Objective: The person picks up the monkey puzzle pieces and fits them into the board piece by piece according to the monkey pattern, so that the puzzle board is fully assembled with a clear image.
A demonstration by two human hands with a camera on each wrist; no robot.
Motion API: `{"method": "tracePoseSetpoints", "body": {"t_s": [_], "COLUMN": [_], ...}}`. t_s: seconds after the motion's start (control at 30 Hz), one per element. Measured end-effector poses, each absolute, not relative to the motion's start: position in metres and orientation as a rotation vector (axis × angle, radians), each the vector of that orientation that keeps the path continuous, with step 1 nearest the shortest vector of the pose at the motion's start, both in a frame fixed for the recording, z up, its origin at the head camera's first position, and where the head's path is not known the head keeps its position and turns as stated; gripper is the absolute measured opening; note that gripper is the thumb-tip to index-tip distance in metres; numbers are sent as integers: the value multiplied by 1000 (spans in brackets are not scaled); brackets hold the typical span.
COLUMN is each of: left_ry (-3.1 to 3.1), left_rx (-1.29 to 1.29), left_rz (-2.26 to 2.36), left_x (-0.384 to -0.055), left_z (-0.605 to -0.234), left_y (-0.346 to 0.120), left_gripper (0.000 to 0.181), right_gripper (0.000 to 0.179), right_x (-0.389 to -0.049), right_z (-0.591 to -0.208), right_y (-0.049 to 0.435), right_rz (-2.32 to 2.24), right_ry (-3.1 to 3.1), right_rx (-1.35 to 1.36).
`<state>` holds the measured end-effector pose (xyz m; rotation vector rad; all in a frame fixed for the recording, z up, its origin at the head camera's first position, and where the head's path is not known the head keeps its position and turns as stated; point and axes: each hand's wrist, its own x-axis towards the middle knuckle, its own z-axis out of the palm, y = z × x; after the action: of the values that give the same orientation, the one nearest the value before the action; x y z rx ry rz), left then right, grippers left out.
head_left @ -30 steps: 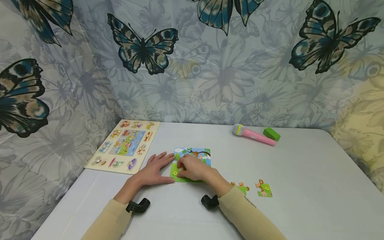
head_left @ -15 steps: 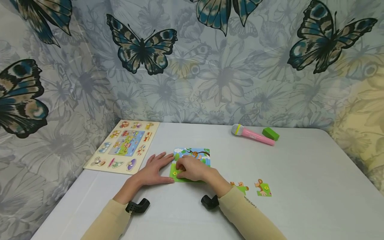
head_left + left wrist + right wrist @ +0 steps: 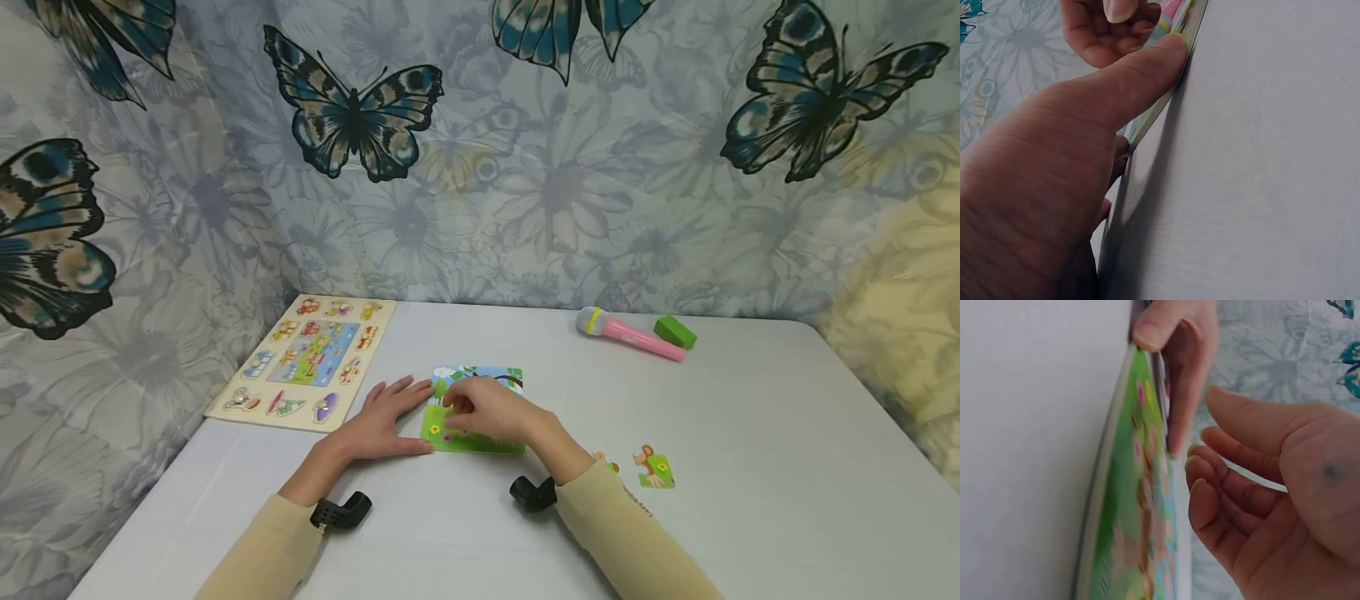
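A small picture puzzle [image 3: 487,445] with green grass, flowers and blue sky lies on the white table. My left hand [image 3: 384,423] spreads along its left side, and the thumb touches the near left corner. Just over the picture is my right hand [image 3: 495,410], fingers loosely bent. In the right wrist view a gap separates that hand [image 3: 1260,481] from the puzzle [image 3: 1129,500], and nothing shows between thumb and fingers. Two loose puzzle pieces lie to the right: one with a brown animal [image 3: 655,468], another [image 3: 607,463] partly hidden behind the right forearm.
A larger cream puzzle board [image 3: 303,362] rests at the back left. Toward the back right lie a pink toy microphone [image 3: 633,335] and a green block [image 3: 675,332]. Butterfly-patterned cloth [image 3: 555,233] hangs behind the table [image 3: 750,400].
My right hand has lifted off the puzzle and shifted slightly right, its fingers loosening. The forearm now covers more of the nearer loose piece. My left hand stays in place.
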<state>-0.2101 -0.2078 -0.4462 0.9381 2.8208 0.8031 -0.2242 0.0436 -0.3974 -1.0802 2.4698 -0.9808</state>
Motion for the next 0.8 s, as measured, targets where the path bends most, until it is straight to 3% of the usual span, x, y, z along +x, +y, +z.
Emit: {"method": "tracePoseSetpoints", "body": {"t_s": [0.5,0.8], "left_ry": [2816,2832], "left_rx": [894,876], "left_rz": [755,723], "left_x": [-208,-210], "left_z": [-446,-449], "left_y": [-208,-209], "left_gripper": [91,92], "right_gripper": [19,26], "right_x": [-219,-209], "right_z": [-386,-384], "right_y": [105,158], "right_rz": [-1040,-1048], "right_ry": [2514,2570], "right_rx": [-1090,-1045]}}
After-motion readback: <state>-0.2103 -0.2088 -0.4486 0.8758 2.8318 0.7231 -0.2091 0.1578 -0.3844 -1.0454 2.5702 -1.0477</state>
